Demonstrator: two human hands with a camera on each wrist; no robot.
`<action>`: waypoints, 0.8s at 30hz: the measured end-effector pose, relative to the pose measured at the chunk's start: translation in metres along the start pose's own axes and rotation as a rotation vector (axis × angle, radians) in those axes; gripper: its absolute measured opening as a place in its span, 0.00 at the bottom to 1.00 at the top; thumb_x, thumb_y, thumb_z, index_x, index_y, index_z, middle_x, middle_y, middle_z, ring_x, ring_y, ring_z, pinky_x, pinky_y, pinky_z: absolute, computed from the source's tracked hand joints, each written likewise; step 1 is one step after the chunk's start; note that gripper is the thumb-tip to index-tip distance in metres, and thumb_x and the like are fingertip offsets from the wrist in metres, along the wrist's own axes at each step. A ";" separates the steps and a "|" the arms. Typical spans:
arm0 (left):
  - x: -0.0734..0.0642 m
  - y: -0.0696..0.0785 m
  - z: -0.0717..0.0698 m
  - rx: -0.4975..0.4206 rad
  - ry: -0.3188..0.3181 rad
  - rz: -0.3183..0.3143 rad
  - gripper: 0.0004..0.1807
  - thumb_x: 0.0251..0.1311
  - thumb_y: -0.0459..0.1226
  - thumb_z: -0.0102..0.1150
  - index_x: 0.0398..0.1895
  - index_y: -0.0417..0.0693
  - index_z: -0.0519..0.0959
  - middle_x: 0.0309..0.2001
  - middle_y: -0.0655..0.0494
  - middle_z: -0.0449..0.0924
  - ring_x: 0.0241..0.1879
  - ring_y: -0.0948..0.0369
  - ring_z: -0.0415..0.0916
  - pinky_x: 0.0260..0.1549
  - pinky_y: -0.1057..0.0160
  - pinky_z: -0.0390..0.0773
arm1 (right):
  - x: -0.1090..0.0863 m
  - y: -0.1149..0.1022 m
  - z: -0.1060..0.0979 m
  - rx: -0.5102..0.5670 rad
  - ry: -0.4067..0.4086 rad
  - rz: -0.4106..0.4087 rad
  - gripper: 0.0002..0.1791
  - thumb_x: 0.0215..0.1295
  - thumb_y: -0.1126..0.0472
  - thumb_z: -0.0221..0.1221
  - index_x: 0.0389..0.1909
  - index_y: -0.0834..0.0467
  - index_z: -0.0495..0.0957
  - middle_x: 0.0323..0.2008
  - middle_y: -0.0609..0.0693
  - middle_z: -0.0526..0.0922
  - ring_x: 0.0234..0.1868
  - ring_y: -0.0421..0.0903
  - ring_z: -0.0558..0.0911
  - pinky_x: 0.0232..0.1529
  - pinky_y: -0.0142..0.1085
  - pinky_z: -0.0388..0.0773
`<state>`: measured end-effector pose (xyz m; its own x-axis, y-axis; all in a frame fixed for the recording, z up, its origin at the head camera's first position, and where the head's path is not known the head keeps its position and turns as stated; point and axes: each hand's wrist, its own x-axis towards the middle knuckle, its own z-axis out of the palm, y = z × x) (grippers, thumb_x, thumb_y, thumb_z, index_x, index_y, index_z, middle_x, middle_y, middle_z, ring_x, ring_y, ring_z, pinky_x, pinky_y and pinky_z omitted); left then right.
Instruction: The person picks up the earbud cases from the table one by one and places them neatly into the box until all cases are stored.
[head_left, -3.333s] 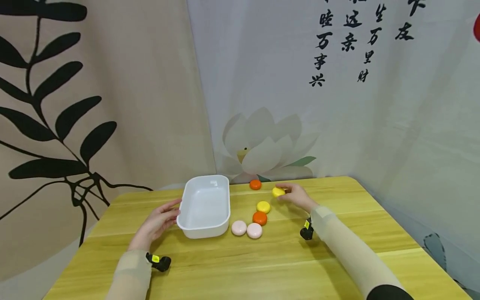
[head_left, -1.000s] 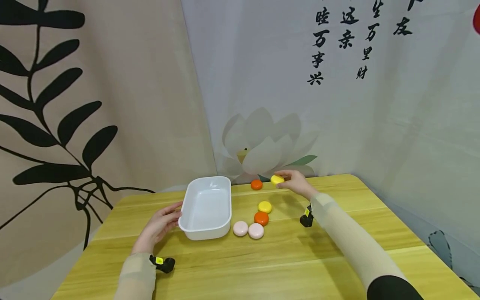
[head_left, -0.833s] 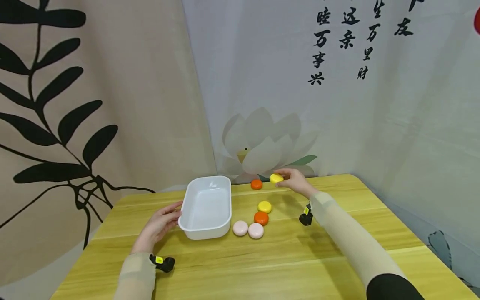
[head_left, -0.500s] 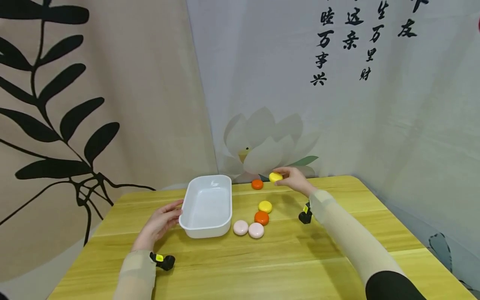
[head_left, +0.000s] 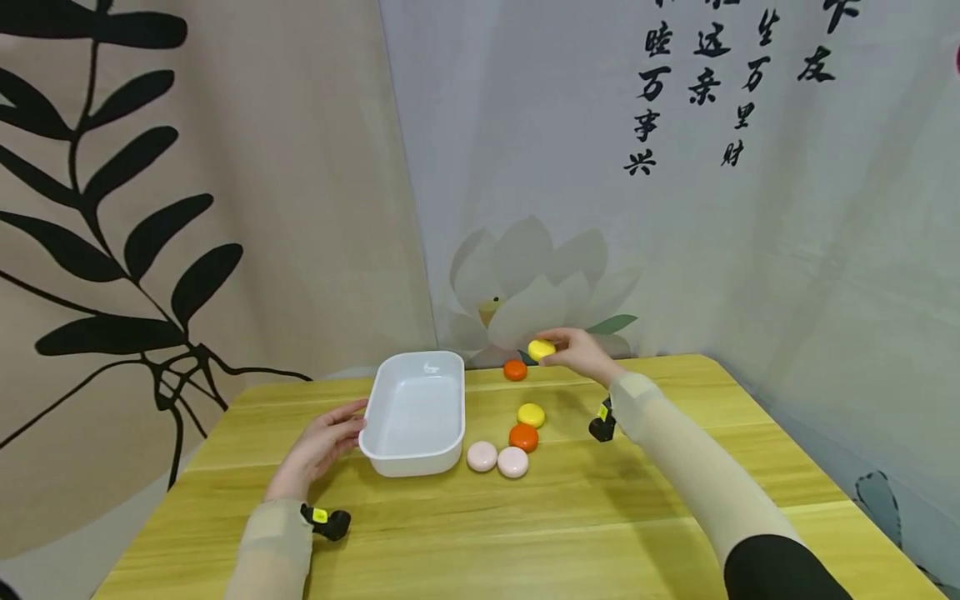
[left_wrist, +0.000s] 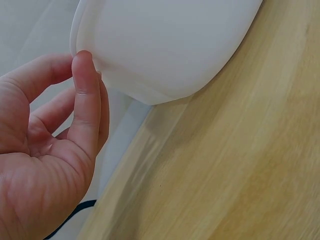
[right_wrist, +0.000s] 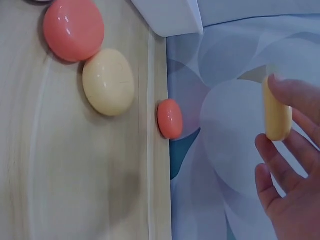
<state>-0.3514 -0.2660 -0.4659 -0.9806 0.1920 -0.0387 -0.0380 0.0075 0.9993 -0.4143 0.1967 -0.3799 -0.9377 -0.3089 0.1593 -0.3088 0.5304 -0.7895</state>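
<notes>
My right hand [head_left: 581, 354] pinches a rounded yellow disc [head_left: 542, 350] between thumb and fingers. The right wrist view shows that disc [right_wrist: 277, 110] edge-on and raised beyond the table. Just left of it, an orange disc [head_left: 515, 370] lies near the far edge. My left hand [head_left: 322, 442] is at the left side of a white rectangular dish [head_left: 412, 467], and up close its thumb and fingers [left_wrist: 86, 80] pinch the rim. Nothing lies inside the dish.
Right of the dish on the wooden table [head_left: 450, 533] lie a second yellow disc [head_left: 531, 415], another orange disc [head_left: 523, 437], and two pale pink discs [head_left: 513, 462], close together. A printed cloth [head_left: 525, 167] hangs behind the far table edge.
My right hand has lifted the yellow disc from near the table and carried it up and to the left, towards the far orange disc. My left hand stays at the dish.
</notes>
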 end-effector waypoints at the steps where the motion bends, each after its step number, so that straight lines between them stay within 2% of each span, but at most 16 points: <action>1: 0.000 0.000 0.000 0.006 0.008 -0.002 0.32 0.66 0.32 0.58 0.70 0.32 0.60 0.42 0.54 0.79 0.37 0.62 0.79 0.40 0.67 0.81 | 0.001 -0.001 0.001 -0.001 -0.003 0.000 0.29 0.59 0.62 0.67 0.62 0.60 0.74 0.58 0.58 0.76 0.51 0.53 0.77 0.50 0.44 0.77; 7: -0.003 0.001 0.001 0.006 0.011 -0.005 0.32 0.66 0.33 0.58 0.71 0.32 0.60 0.41 0.55 0.79 0.37 0.63 0.79 0.39 0.67 0.81 | 0.005 -0.008 0.005 -0.013 -0.008 0.005 0.29 0.59 0.63 0.67 0.63 0.60 0.74 0.59 0.56 0.76 0.52 0.53 0.77 0.51 0.44 0.77; 11: -0.003 0.002 0.001 -0.011 -0.008 0.004 0.33 0.67 0.32 0.56 0.71 0.31 0.58 0.41 0.56 0.79 0.37 0.64 0.79 0.39 0.68 0.80 | 0.008 -0.012 0.008 0.009 -0.015 -0.003 0.29 0.59 0.64 0.67 0.63 0.61 0.73 0.58 0.57 0.76 0.52 0.54 0.77 0.50 0.43 0.78; 15: -0.003 0.002 0.002 -0.013 0.005 0.004 0.32 0.66 0.31 0.57 0.71 0.31 0.59 0.41 0.55 0.79 0.37 0.63 0.79 0.39 0.68 0.81 | 0.009 -0.016 0.010 0.031 -0.026 -0.017 0.30 0.59 0.65 0.66 0.64 0.63 0.72 0.59 0.59 0.75 0.51 0.54 0.78 0.47 0.42 0.79; 24: -0.004 0.002 0.002 -0.013 0.009 0.008 0.32 0.66 0.31 0.57 0.70 0.31 0.59 0.41 0.55 0.79 0.36 0.63 0.79 0.38 0.68 0.81 | 0.013 -0.020 0.015 0.002 -0.036 -0.037 0.30 0.59 0.63 0.67 0.63 0.63 0.72 0.59 0.58 0.75 0.51 0.54 0.77 0.47 0.42 0.79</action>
<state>-0.3476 -0.2645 -0.4635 -0.9826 0.1829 -0.0308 -0.0326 -0.0069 0.9994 -0.4180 0.1702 -0.3703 -0.9191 -0.3569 0.1672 -0.3432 0.5161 -0.7848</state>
